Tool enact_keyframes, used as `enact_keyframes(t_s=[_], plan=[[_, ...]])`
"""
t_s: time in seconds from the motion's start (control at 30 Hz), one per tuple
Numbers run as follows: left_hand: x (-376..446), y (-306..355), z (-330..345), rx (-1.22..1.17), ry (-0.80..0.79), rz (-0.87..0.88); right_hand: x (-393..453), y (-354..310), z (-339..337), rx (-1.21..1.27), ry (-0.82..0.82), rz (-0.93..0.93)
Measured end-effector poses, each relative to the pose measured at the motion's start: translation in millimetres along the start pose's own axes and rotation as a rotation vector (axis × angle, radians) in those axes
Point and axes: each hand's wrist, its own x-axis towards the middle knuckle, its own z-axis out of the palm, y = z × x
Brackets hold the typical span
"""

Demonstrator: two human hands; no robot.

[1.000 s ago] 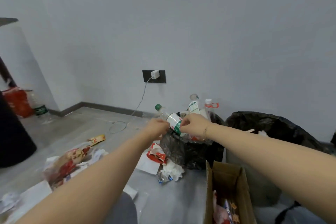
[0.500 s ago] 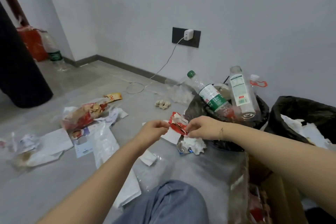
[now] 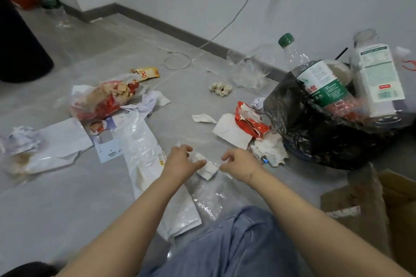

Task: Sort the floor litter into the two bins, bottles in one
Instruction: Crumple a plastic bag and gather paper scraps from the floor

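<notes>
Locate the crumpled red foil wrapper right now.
Head view, right of centre: crumpled red foil wrapper lies on the floor against the black bin bag, atop a white paper sheet.

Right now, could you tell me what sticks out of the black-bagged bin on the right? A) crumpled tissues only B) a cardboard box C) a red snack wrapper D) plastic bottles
D: a green-capped bottle and a white-labelled bottle poke out of the bin; the red wrapper and tissues lie on the floor beside it.
</notes>
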Motion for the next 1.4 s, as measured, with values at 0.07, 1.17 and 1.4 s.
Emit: enact_keyframes(t_s=[0.07,1.17,1.4], plan=[[8,-6,12,0.038,0.024,-0.002,3,9,5,0.143,0.054,0.055],[-31,-65,-38,-0.028,0.574,-0.428,-3,4,41,0.533,0.171,-0.098],[-18,-81,-23,0.021,0.471,-0.45,-7,-1,41,0.45,0.145,-0.113]])
